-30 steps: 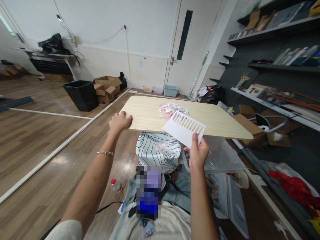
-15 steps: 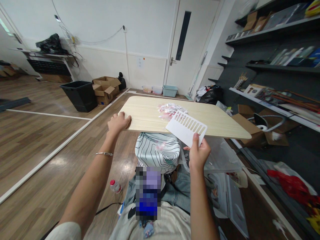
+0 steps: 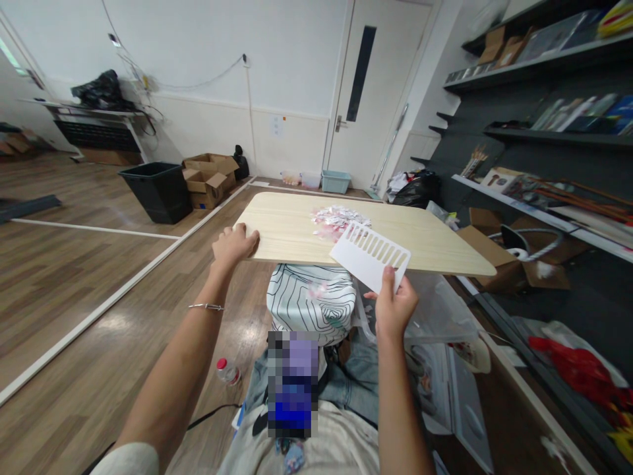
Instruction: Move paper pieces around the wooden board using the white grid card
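Note:
My right hand (image 3: 395,303) grips a thin white card with a row of long slots (image 3: 368,257), thumb on top and the fingers behind it. The card is tilted over the near edge of a pale wood tabletop (image 3: 281,227). Just beyond it lies a loose heap of small white and pink paper-like pieces (image 3: 339,218), partly covered by the card. At the tabletop's left front corner, my left hand (image 3: 235,244) is closed around the edge, fingers bent over the top; its thumb is hidden.
Under the tabletop are a patterned cloth-covered thing (image 3: 311,300) and a clear plastic bin (image 3: 435,310). A bottle with a red cap (image 3: 228,371) stands on the floor. Farther off are a black bin (image 3: 161,194), cardboard boxes (image 3: 210,178) and, at right, dark shelves (image 3: 539,135).

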{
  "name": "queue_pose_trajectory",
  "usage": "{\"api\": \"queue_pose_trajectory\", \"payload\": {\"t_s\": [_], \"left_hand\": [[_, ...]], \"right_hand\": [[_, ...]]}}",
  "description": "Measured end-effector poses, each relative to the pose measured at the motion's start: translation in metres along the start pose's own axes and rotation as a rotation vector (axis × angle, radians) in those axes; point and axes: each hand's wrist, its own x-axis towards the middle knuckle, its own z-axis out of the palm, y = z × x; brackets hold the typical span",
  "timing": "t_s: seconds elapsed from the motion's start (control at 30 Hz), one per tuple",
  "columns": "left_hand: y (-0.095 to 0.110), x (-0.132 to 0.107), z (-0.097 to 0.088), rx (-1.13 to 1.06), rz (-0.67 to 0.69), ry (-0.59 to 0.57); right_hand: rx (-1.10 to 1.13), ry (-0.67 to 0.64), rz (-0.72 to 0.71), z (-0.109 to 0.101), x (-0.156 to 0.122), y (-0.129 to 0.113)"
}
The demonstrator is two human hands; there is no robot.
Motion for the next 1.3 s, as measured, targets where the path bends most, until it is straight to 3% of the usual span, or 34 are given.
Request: {"api": "queue_pose_trajectory", "payload": {"t_s": [0.7,1.0,1.1,1.17,1.3], "left_hand": [[0.000,-0.001,-0.003,-0.007,0.009,-0.017],[-0.006,-0.006,0.000,-0.125,0.034,0.058],[-0.025,-0.021,0.009,-0.359,0.091,0.174],[-0.042,-0.044,0.018,-0.565,0.100,0.290],[-0.072,-0.125,0.043,-0.852,-0.053,0.503]], "right_hand": [[0.064,-0.124,0.011,-0.004,0.002,0.001],[0.099,-0.164,-0.016,-0.010,0.003,-0.005],[0.114,-0.140,-0.023,-0.010,0.003,-0.005],[0.114,-0.116,-0.032,-0.008,0.003,-0.004],[0.087,-0.093,-0.048,-0.005,0.003,0.000]]}}
